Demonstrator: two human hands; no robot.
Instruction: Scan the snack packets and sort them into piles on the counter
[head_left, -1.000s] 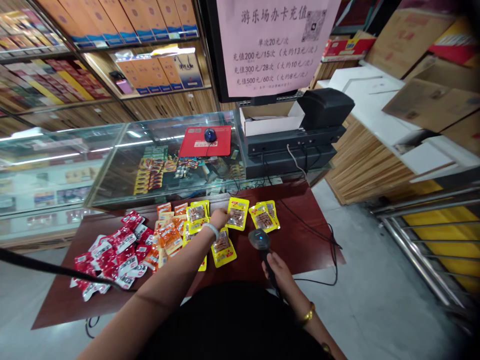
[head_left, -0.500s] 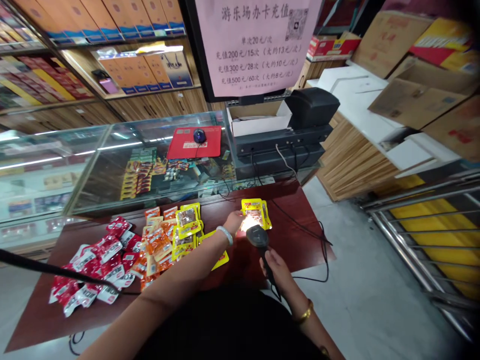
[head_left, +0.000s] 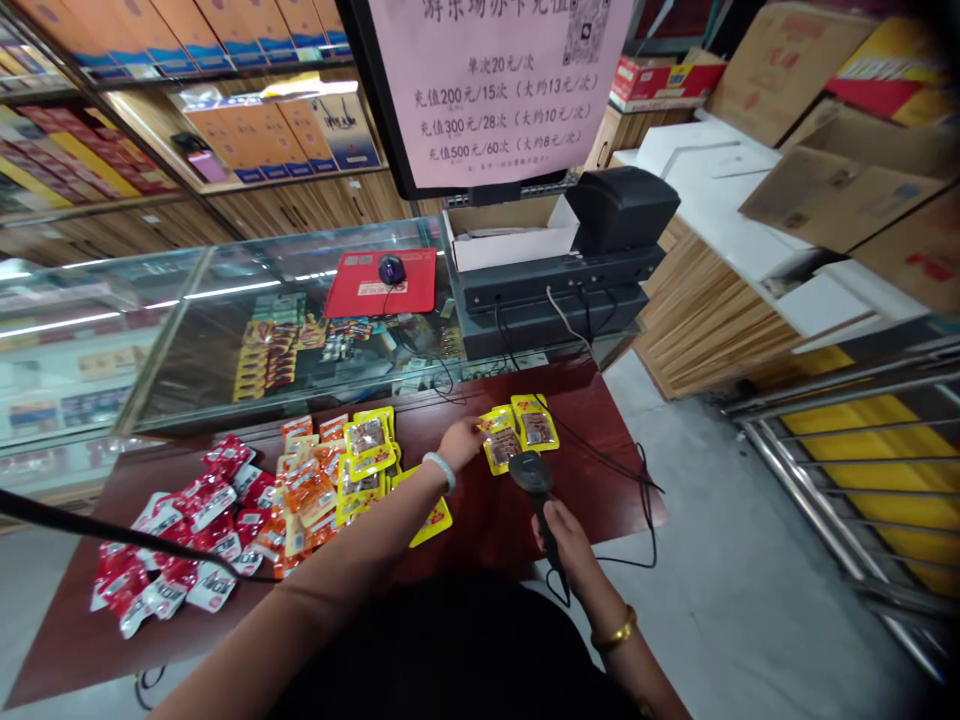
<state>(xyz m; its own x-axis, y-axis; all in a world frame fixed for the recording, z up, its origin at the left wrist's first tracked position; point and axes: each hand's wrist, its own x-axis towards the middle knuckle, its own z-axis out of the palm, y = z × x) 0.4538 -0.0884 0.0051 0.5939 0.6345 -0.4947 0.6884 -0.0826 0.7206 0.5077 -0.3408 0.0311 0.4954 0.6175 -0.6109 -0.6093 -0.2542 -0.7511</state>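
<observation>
My left hand (head_left: 461,442), wearing a pale bangle, pinches the upper left edge of a yellow snack packet (head_left: 502,447) on the dark red tabletop. Its contents look brown through a clear window. A second yellow packet (head_left: 535,424) lies just to its right, overlapping or touching it. In my right hand (head_left: 564,535) is a black barcode scanner (head_left: 532,472), its head close to the near edge of the held packet. To the left are a pile of yellow packets (head_left: 367,452), orange packets (head_left: 310,486) and red-and-white packets (head_left: 211,500).
A glass display counter (head_left: 225,265) runs behind the table, with a red mat (head_left: 409,292) and a mouse (head_left: 391,269) on it. A monitor bearing a pink sign (head_left: 495,90) and a black printer (head_left: 626,220) stand beyond. Cables cross the table's right side. Metal railings (head_left: 825,510) stand right.
The scanner's bright light on the packet has gone out. The held packet has shifted down-left, uncovering more of the packet beside it. My view has moved slightly.
</observation>
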